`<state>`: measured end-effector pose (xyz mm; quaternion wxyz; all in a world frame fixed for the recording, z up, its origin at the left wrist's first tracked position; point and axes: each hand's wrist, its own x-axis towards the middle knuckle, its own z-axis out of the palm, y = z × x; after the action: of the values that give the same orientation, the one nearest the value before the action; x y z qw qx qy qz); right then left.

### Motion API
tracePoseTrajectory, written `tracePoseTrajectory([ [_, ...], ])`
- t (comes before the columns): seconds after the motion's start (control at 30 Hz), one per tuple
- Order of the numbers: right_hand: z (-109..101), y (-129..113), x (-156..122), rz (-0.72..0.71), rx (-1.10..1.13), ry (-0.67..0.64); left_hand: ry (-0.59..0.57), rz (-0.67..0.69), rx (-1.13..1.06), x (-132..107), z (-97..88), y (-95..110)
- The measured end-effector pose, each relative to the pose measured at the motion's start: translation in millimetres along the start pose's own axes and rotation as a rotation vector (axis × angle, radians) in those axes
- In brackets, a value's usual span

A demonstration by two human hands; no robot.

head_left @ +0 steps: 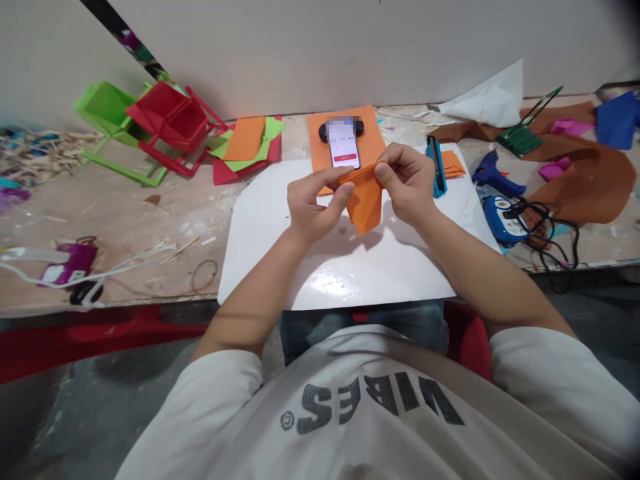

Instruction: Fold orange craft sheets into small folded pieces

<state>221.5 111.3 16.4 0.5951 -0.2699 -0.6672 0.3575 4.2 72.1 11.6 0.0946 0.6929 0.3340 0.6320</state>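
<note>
Between both hands, above a white board, hangs a folded piece of orange paper. My left hand pinches its upper left edge between thumb and fingers. At its upper right corner, my right hand grips the fold with thumb and forefinger. The lower part of the paper hangs down and narrows. Just behind it a phone showing a timer leans on a dark stand over an orange sheet. A blue cutter lies right of my right hand, beside small folded orange pieces.
Red and green miniature chairs stand at the left, near stacked coloured paper. On the right are a blue glue gun, a blue device with tangled black cable, and brown paper. A purple device lies front left.
</note>
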Motion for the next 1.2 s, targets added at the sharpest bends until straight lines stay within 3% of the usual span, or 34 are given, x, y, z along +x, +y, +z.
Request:
tracePoseTrajectory([
  [0.33,-2,8,-7,-0.142,-0.135,0.037,-0.018,-0.227,0.004,7,-1.1,21],
  [0.47,-2,12,-10,-0.184,-0.170,0.051,-0.042,-0.257,0.043,9,-1.3,23],
  [0.7,3,-2,-8,-0.333,-0.250,0.082,-0.035,-0.094,0.075,6,-3.3,12],
  [0.87,4,-6,-8,-0.272,-0.324,0.090,-0.121,0.058,0.189,8,-5.3,2],
  [1.0,6,-4,-10,-0.334,-0.298,0.016,-0.169,0.164,0.220,6,-3.1,-5],
  [1.2,9,-2,-13,-0.336,-0.355,-0.041,-0.178,0.138,0.264,-5,0.7,-19],
])
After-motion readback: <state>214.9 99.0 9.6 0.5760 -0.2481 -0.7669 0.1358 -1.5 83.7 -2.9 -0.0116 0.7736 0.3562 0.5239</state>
